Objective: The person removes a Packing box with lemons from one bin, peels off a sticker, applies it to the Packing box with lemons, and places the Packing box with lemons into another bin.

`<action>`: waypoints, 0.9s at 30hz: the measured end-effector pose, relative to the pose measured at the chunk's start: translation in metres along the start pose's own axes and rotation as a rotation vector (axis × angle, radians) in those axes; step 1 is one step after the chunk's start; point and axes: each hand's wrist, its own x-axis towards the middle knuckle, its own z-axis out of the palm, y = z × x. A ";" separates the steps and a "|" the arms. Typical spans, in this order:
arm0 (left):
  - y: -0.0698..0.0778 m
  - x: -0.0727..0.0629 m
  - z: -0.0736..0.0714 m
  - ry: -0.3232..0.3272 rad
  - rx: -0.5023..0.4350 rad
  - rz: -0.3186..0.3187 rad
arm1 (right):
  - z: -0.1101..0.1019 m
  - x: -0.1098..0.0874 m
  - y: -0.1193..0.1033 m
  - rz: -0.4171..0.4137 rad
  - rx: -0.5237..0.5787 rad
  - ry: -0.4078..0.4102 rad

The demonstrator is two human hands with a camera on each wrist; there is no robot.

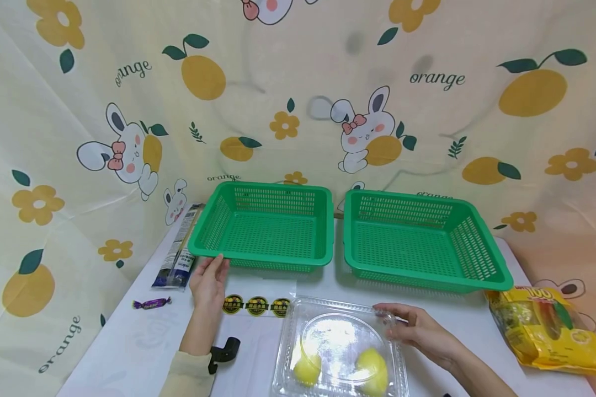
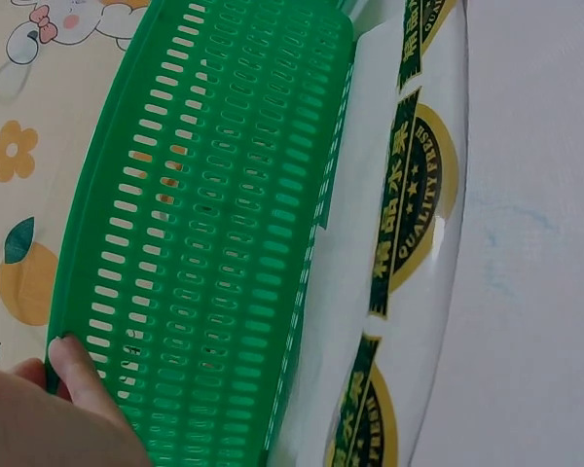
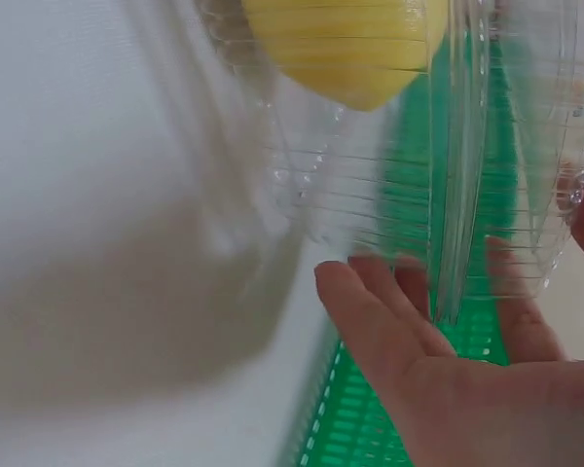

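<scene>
My left hand pinches the front left rim of the left green plastic basket; in the left wrist view its thumb lies against the basket's slotted wall. A clear plastic clamshell box is at the front centre, with two yellow fruits inside that look like lemons. My right hand grips the far right corner of this box. In the right wrist view the fingers are spread along the ribbed clear wall, and one lemon shows through it.
To the right stands a second green basket. A yellow snack bag lies at the table's right edge. On the left are dark packets, a purple wrapped candy and a strip of round black-gold stickers. A patterned curtain hangs behind.
</scene>
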 end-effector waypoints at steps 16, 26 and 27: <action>0.029 -0.017 -0.032 -0.225 0.065 -0.144 | 0.013 0.010 -0.034 -0.154 -0.084 0.178; 0.049 -0.007 -0.064 -0.218 1.391 0.352 | 0.017 0.009 -0.025 -0.220 -0.047 0.179; 0.050 -0.006 -0.067 -0.220 1.493 0.375 | 0.017 0.008 -0.023 -0.226 -0.045 0.178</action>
